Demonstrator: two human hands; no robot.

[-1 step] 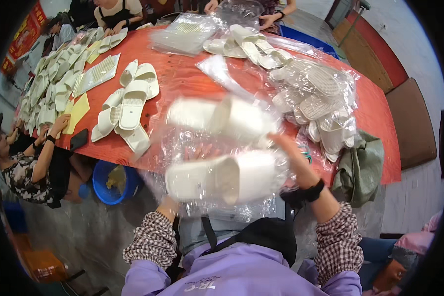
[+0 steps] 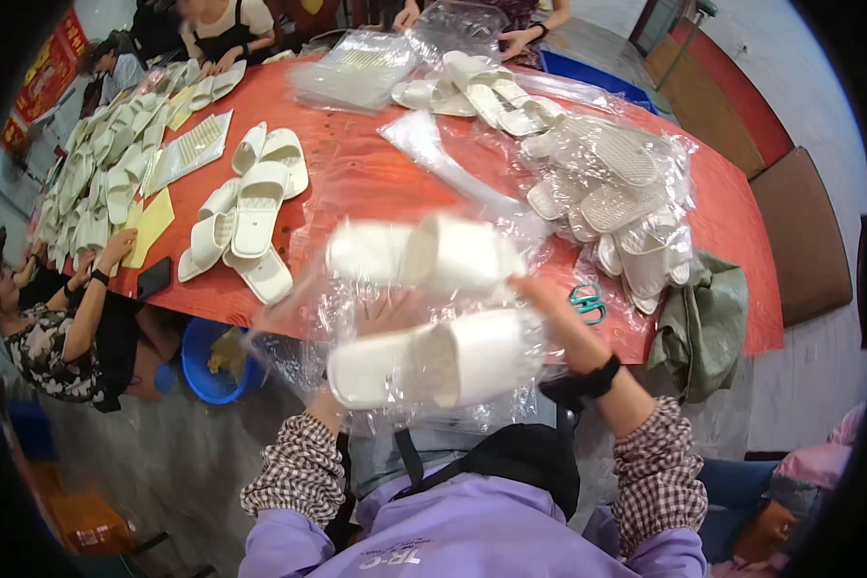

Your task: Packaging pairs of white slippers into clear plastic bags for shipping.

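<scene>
Nothing's really moved since the last look, still holding two white slippers (image 2: 433, 308) in a clear plastic bag (image 2: 299, 318) over the red table (image 2: 356, 173) edge. My left hand (image 2: 387, 313) is spread flat behind the bag; right hand (image 2: 539, 294) is pinching its side by the upper slipper.
</scene>
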